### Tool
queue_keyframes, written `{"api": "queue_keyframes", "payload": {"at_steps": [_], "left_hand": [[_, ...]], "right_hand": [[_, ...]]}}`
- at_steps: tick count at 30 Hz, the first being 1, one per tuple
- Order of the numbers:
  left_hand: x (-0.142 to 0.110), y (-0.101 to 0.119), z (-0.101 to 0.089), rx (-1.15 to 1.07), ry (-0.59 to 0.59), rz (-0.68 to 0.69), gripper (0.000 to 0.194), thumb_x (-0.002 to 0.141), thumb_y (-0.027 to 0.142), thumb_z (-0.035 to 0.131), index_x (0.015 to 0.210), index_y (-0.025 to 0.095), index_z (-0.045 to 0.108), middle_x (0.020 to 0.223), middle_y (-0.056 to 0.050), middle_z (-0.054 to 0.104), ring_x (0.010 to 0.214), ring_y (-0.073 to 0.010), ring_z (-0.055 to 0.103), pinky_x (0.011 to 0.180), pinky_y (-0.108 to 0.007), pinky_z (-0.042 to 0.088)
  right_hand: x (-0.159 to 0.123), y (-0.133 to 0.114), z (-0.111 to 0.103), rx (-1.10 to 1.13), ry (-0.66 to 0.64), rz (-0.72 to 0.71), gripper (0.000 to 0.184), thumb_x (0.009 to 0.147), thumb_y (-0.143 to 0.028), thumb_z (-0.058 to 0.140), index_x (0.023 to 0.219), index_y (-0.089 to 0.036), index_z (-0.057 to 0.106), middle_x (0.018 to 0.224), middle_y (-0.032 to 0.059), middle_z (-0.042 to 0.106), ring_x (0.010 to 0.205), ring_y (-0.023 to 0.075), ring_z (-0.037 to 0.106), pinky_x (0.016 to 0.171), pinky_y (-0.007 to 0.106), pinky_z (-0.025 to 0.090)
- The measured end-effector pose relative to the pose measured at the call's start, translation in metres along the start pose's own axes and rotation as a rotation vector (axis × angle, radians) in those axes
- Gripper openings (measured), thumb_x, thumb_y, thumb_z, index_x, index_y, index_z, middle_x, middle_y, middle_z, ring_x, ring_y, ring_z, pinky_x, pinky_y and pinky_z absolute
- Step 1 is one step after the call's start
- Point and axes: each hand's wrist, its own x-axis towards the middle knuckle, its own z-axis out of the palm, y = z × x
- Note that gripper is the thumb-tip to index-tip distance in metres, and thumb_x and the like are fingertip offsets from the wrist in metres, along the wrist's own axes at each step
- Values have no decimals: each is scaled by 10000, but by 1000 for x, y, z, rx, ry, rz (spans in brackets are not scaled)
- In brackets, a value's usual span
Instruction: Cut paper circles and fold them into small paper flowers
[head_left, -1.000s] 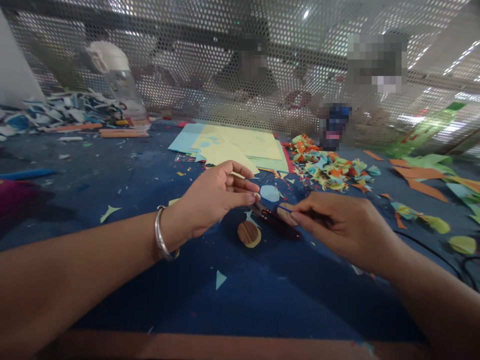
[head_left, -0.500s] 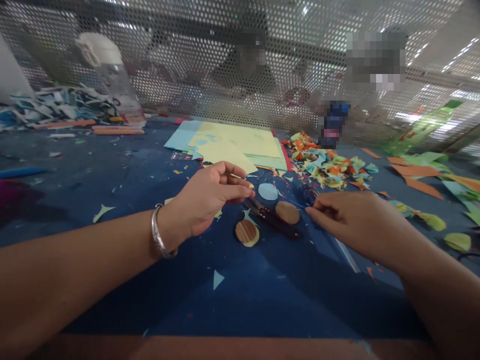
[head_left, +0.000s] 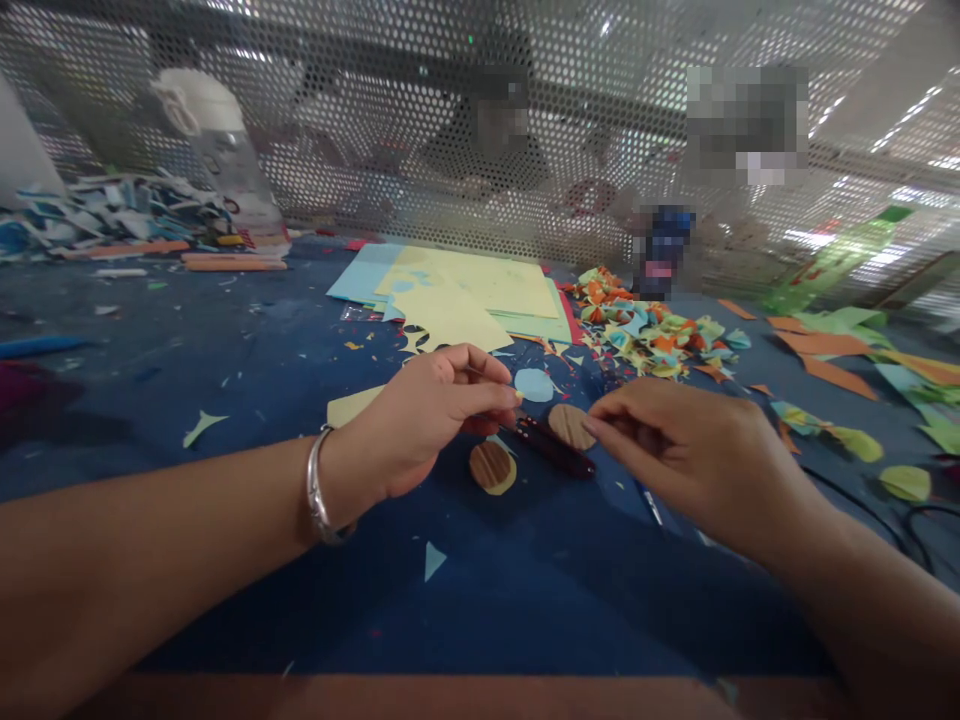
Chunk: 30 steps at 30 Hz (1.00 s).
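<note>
My left hand [head_left: 427,425], with a silver bangle at the wrist, is closed in a pinch; a tiny pale yellow piece [head_left: 518,397] shows at its fingertips. Close by on the right, my right hand [head_left: 675,440] has thumb and forefinger brought together at the right edge of a striped wooden disc [head_left: 570,427]. Whether it touches the disc or pinches something small I cannot tell. Between the hands lies a dark-red-handled tool [head_left: 559,449], its front end partly hidden. A second wooden disc [head_left: 490,467] rests on a pale yellow paper circle [head_left: 505,481]. Beyond them lies a light blue paper circle [head_left: 534,384].
Stacked coloured paper sheets [head_left: 480,285] lie at the back, with a heap of folded paper pieces [head_left: 660,330] to their right. A clear bottle [head_left: 240,180] stands back left by paper scraps [head_left: 112,215]. Orange strips [head_left: 825,343] lie right. A perforated metal screen [head_left: 360,120] closes the back.
My right hand has moved left, from beside a dark blue item to the wooden disc's edge. My left hand has shifted slightly right and down, still pinching the tiny piece.
</note>
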Motion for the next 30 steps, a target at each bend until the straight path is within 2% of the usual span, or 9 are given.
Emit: {"api": "queue_keyframes", "payload": {"at_steps": [4,8,13,22,30], "left_hand": [[-7,-1,8,-12,-29,-51,156,800,101,743,844,149,601,675,26,660,630,-83,631,595,-202,475],[-12,-5,10,10,-100,-83,162,804,105,728,856,162,586,636,12,673,542,-91,602,519,-205,455],[-12,-7,11,-5,-162,-90,159,798,104,721,852,165,585,640,10,683,538,-87,608,519,-199,465],[-14,-5,13,-15,-167,-97,155,780,118,730,811,158,583,631,14,669,532,-79,596,523,-193,454],[-15,-5,12,-7,-133,-89,145,782,133,732,814,161,594,640,3,682,527,-84,595,520,-198,463]], "right_hand": [[1,-12,9,124,91,-171,128,958,-170,599,990,-179,723,848,28,711,711,124,648,632,244,466],[3,-12,15,165,110,-217,161,961,-142,600,1074,-154,715,926,57,722,816,141,679,701,251,506],[5,-12,18,198,111,-265,184,958,-109,597,1099,-156,705,956,61,727,846,133,691,747,239,522],[4,-13,18,201,95,-285,183,958,-108,558,1030,-188,707,932,66,740,856,170,706,739,279,552],[5,-17,16,225,112,-243,146,954,-103,583,1028,-168,691,897,53,718,815,140,676,723,256,530]]}}
